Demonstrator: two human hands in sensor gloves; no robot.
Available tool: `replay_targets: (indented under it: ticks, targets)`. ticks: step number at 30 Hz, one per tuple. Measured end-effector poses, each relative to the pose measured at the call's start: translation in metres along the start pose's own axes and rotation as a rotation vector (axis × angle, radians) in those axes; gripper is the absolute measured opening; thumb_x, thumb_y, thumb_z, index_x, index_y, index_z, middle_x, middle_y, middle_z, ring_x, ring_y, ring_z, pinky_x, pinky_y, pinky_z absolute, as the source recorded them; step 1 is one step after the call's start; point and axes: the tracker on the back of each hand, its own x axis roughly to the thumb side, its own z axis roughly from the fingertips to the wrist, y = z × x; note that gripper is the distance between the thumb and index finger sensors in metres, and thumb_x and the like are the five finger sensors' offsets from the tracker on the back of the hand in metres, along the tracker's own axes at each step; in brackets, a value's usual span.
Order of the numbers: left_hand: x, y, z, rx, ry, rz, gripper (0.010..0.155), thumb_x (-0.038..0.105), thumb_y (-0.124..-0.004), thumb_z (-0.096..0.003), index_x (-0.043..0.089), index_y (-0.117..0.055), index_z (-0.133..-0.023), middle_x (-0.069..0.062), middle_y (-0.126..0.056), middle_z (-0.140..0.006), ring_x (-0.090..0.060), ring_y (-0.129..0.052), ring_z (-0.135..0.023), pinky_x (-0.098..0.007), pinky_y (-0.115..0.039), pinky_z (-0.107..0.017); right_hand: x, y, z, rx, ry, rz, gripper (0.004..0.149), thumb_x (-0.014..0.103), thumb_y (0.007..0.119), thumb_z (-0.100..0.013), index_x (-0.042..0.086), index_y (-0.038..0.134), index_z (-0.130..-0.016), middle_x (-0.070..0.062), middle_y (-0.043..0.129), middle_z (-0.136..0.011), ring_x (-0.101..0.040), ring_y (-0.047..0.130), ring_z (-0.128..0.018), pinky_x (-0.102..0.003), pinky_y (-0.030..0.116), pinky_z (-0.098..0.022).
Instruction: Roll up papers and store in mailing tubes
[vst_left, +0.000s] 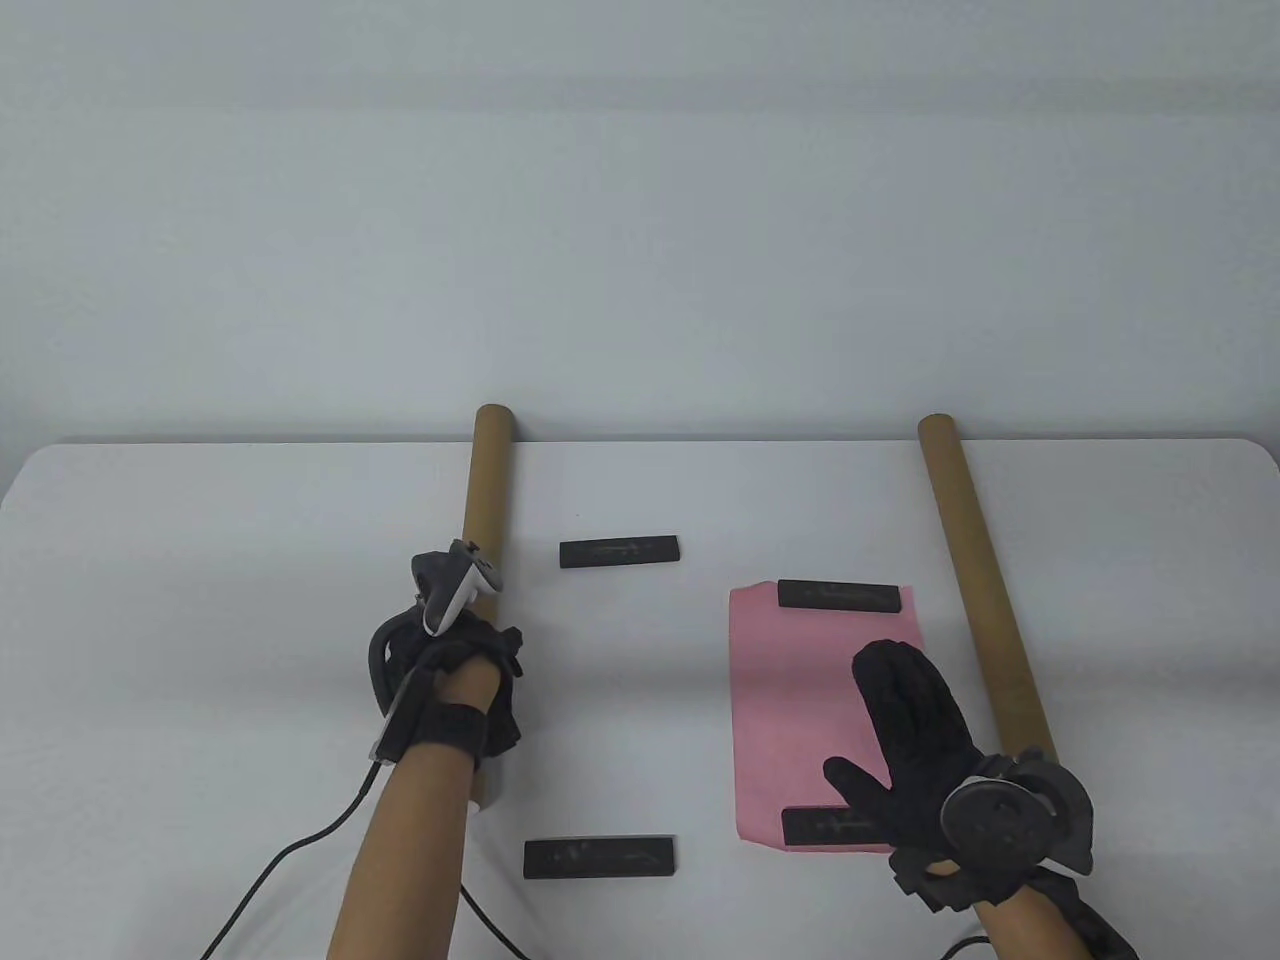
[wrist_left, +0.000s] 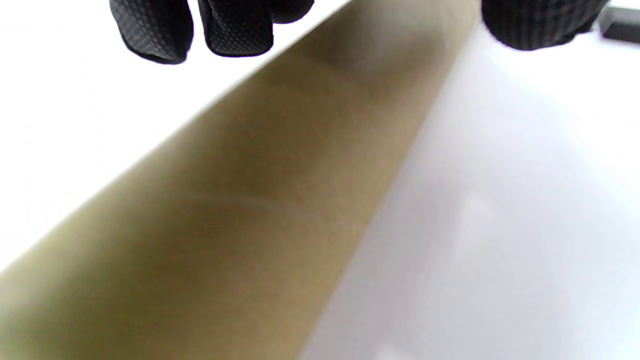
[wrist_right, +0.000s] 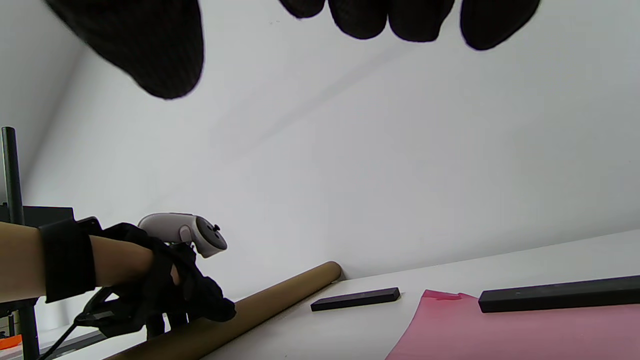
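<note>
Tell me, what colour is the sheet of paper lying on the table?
Pink. The paper shows best in the table view, held flat by black bars at both ends.

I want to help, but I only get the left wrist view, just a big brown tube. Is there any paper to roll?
Observer: Yes, one pink paper lies flat on the table, right of that tube.
Operator: Is anything holding it down?
Observer: A black bar sits on its far end and another bar on its near end.
Operator: Where is the right hand?
Observer: The right hand is spread open over the paper; I cannot tell if it touches.
</note>
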Motion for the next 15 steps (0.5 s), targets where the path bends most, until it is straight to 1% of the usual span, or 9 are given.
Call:
replay_targets:
  ticks: [1,3,6,8,10,11,13,14,15]
  targets:
    - [-0.002,0.003,0.004,0.012,-0.015,0.006,0.107,0.075,-0.063,-0.0333,0.018,-0.005,-0.104,-0.016,-0.032,-0.112,-0.039,-0.059,-0.102,-0.060,-0.066,-0.073,0.000,0.000,0.000,0.000,0.000,0.001,0.093,0.051,0.078,-0.051,0.001,0.031,-0.114,-0.029,0.035,-0.116,-0.061,0.044,-0.104,-0.074,0.051,-0.068]
    - [-0.008,0.011,0.020,0.079,-0.074,0.014,0.106,0.074,-0.064,-0.0335,0.021,-0.006,-0.104,-0.016,-0.027,-0.114,-0.043,-0.051,-0.107,-0.065,-0.058,-0.075,0.000,0.000,0.000,-0.003,-0.001,0.002,0.093,0.052,0.078,-0.051,0.001,0.032,-0.114,-0.030,0.035,-0.116,-0.061,0.044,-0.104,-0.074,0.051,-0.068]
    - [-0.015,0.018,0.044,0.173,-0.193,0.000,0.102,0.073,-0.065,-0.0341,0.028,-0.007,-0.105,-0.011,-0.021,-0.117,-0.044,-0.038,-0.113,-0.064,-0.049,-0.079,0.001,0.000,0.000,-0.005,-0.004,0.008,0.093,0.052,0.078,-0.051,0.001,0.032,-0.114,-0.029,0.036,-0.116,-0.061,0.045,-0.104,-0.075,0.051,-0.068]
    - [-0.021,0.019,0.065,0.273,-0.304,0.016,0.101,0.071,-0.067,-0.0345,0.030,-0.009,-0.106,-0.010,-0.020,-0.118,-0.047,-0.033,-0.113,-0.065,-0.044,-0.079,0.001,0.000,0.000,-0.005,-0.003,0.014,0.093,0.052,0.079,-0.051,0.001,0.033,-0.114,-0.029,0.037,-0.115,-0.062,0.046,-0.103,-0.075,0.051,-0.067]
    - [-0.027,0.015,0.088,0.361,-0.399,0.010,0.100,0.072,-0.068,-0.0345,0.032,-0.010,-0.107,-0.008,-0.019,-0.118,-0.046,-0.028,-0.114,-0.064,-0.041,-0.080,0.001,0.000,0.001,-0.007,0.001,0.021,0.093,0.052,0.079,-0.051,0.001,0.033,-0.114,-0.029,0.038,-0.115,-0.062,0.046,-0.103,-0.075,0.051,-0.067]
    - [-0.030,0.012,0.100,0.401,-0.480,0.000,0.100,0.071,-0.068,-0.0347,0.033,-0.010,-0.106,-0.007,-0.017,-0.118,-0.046,-0.025,-0.114,-0.064,-0.038,-0.080,0.000,0.000,0.001,-0.006,0.003,0.023,0.093,0.052,0.079,-0.051,0.001,0.034,-0.114,-0.029,0.038,-0.115,-0.062,0.047,-0.103,-0.075,0.050,-0.067]
    - [-0.039,0.003,0.120,0.489,-0.530,-0.020,0.099,0.072,-0.069,-0.0343,0.036,-0.011,-0.107,-0.007,-0.017,-0.119,-0.044,-0.023,-0.115,-0.063,-0.036,-0.080,-0.001,-0.001,0.001,-0.007,0.012,0.031,0.093,0.052,0.079,-0.050,0.001,0.034,-0.114,-0.030,0.039,-0.115,-0.062,0.047,-0.103,-0.076,0.050,-0.067]
    - [-0.043,-0.002,0.129,0.527,-0.562,-0.044,0.100,0.072,-0.070,-0.0339,0.037,-0.011,-0.107,-0.004,-0.015,-0.119,-0.044,-0.022,-0.115,-0.063,-0.036,-0.080,-0.001,-0.001,0.001,-0.005,0.017,0.034,0.093,0.053,0.080,-0.050,0.000,0.035,-0.114,-0.030,0.040,-0.115,-0.062,0.048,-0.103,-0.076,0.050,-0.066]
    - [-0.046,-0.006,0.133,0.546,-0.568,-0.061,0.100,0.073,-0.070,-0.0338,0.039,-0.010,-0.107,-0.003,-0.012,-0.119,-0.043,-0.019,-0.115,-0.064,-0.035,-0.080,-0.002,0.000,0.001,0.000,0.023,0.035,0.094,0.053,0.080,-0.050,0.000,0.035,-0.114,-0.030,0.040,-0.115,-0.062,0.048,-0.103,-0.076,0.050,-0.066]
